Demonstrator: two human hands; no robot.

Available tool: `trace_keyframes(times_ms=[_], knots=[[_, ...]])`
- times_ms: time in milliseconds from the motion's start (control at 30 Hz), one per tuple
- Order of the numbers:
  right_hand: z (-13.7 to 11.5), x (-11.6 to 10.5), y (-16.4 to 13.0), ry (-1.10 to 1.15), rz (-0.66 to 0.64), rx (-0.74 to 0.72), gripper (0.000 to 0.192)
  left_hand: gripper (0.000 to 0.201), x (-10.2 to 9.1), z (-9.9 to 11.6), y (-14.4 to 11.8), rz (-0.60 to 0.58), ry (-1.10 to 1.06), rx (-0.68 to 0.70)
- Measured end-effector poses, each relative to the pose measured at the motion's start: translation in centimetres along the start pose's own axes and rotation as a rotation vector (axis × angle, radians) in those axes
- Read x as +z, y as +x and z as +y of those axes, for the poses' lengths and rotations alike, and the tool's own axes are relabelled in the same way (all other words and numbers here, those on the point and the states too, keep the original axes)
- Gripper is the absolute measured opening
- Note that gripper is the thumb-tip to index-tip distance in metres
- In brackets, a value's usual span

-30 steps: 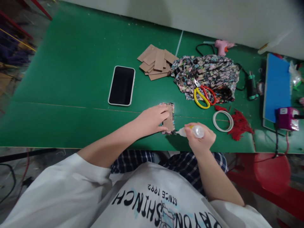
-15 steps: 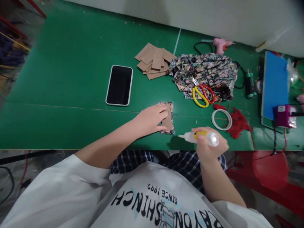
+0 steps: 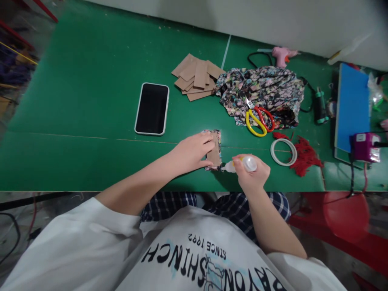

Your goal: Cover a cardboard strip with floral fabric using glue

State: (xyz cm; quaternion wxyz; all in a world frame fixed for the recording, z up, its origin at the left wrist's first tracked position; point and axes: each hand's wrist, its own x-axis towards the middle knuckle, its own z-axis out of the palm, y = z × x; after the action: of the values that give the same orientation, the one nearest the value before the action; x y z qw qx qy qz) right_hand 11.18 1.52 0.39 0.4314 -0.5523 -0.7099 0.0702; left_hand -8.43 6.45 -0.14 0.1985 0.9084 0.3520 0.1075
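Green table (image 3: 91, 121): left hand (image 3: 190, 153) lay flat on a cardboard piece (image 3: 214, 152) backed with floral fabric; right hand (image 3: 251, 176) gripped a glue bottle (image 3: 241, 164), nozzle at the piece's near corner. Beyond lay a phone (image 3: 152, 108), cardboard stack (image 3: 197, 76), floral cloth (image 3: 266, 91), scissors (image 3: 257, 118), tape ring (image 3: 283, 152).

You have one view only, from the camera on your head. It looks forward and steeply down over your white shirt (image 3: 194, 250) onto the green table (image 3: 91, 121), close enough that the table's near edge crosses the frame below its middle. Beyond the table, a pale wall (image 3: 242, 16) closes the top. The phone (image 3: 152, 108) lies left of centre on the table. With no second view, nothing is shared.
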Motion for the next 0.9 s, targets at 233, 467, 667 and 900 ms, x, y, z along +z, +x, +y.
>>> trace_keyframes(times_ms=[233, 467, 667, 900], knots=[[0.2, 0.1, -0.2, -0.044, 0.005, -0.081, 0.022, 0.035, -0.1, 0.1, 0.1, -0.003, 0.011, 0.003], [0.1, -0.4, -0.2, -0.048, 0.006, -0.148, 0.02, 0.036, -0.2, 0.1, 0.1, -0.011, 0.013, -0.007], [-0.3, -0.7, -0.6, -0.032, -0.026, -0.179, 0.019, 0.036, -0.1, 0.2, 0.1, -0.003, 0.015, -0.007], [-0.4, -2.2, -1.2, -0.023, 0.073, -0.073, 0.023, 0.037, 0.0, 0.1, 0.1, -0.015, 0.013, -0.015]])
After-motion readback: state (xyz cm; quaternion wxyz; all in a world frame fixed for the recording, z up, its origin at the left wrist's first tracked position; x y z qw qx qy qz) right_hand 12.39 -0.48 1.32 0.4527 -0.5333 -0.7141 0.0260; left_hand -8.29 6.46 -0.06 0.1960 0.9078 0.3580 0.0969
